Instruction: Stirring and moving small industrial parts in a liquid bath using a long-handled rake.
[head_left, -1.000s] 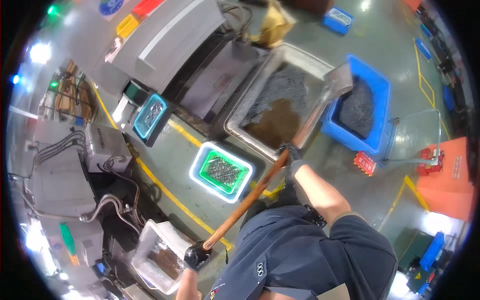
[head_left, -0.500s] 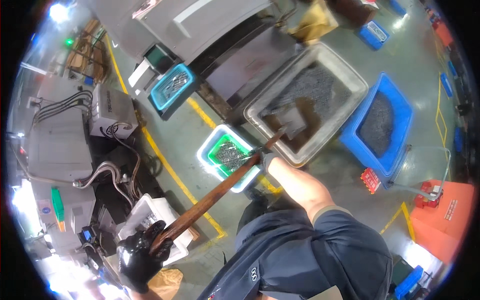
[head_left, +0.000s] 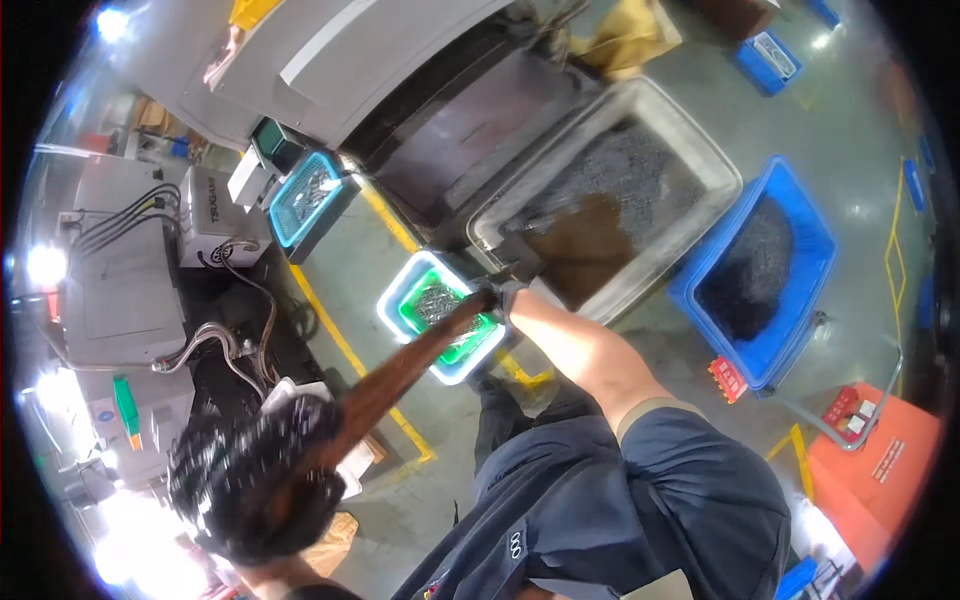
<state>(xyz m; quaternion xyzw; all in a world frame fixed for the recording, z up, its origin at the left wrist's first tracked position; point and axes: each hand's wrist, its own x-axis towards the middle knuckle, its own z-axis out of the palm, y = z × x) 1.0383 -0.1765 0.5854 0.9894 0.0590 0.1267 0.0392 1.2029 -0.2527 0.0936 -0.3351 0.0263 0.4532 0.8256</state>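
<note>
Grey machine housing (head_left: 330, 70) spanning the upper left, dark chute opening below it. Large grey metal tray (head_left: 700, 150) lying on the floor just right of the machine, holding dark loose parts and a brown patch. Blue bin (head_left: 810, 250) sitting just right of the tray, filled with dark parts. Orange cart (head_left: 880, 450) standing at the lower right. Small green crate (head_left: 440, 315) resting on the floor beside the yellow floor line (head_left: 345, 345), holding metal parts. Second, blue-rimmed crate (head_left: 310, 195) sitting nearer the machine.

Long wooden shovel handle (head_left: 400, 375) running diagonally from lower left up toward the tray, passing over the green crate; blade end (head_left: 515, 260) reaching the tray's near rim. Left hand (head_left: 255, 480), black-gloved and blurred, gripping the handle's lower end, fingers wrapping around the wood. Right hand (head_left: 505, 292), also dark-gloved, clasping the handle near the blade, fingers curling closed around it, bare forearm extending back to a dark sleeve.
</note>
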